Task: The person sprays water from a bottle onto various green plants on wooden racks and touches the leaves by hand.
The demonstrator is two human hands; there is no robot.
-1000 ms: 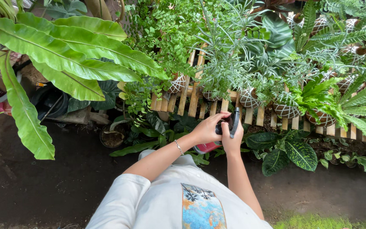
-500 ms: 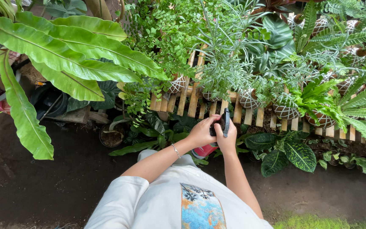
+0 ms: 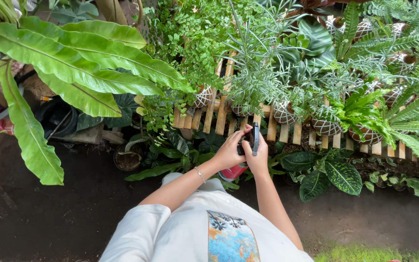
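Turned edge-on since before, dark phone (image 3: 254,138) sits pinched by both hands' fingers (image 3: 246,130).

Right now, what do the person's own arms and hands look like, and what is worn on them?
Both arms are bare from short white sleeves down. The left hand has a thin silver bracelet at its wrist. The right hand shows no ring, glove or watch. The white shirt carries a blue and orange print.

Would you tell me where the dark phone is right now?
In the head view, the phone sits centre frame, upright between the left hand and right hand, before the wooden slatted rack.
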